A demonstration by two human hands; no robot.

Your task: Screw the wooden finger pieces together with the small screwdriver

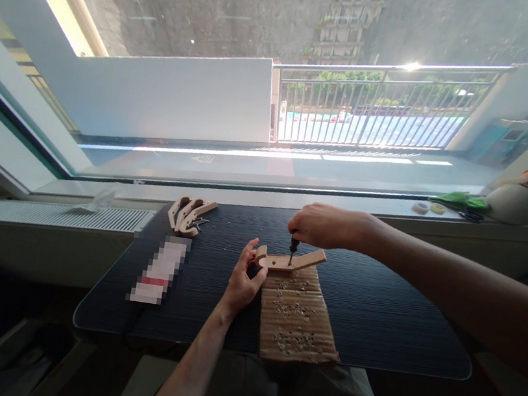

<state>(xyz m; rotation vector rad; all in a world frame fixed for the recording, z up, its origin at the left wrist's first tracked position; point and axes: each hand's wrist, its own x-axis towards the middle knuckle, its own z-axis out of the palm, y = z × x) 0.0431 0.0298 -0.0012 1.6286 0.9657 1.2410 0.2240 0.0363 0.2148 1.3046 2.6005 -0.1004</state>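
My right hand is closed around the handle of a screwdriver, which stands nearly upright. Its tip meets a pale wooden hook that has a curled end, a dark hole and a slanting arm. At the hook's curled end is my left hand, thumb and fingers bent around it. Beneath the hook lies a corrugated cardboard piece, its surface pitted with many small holes. The screwdriver's tip and any screw under it are too small to make out clearly.
Several more wooden hooks lie at the table's back left, with loose screws beside them. A blurred pale card rests on the dark table. On the windowsill are tape rolls, a green cloth and a white pot.
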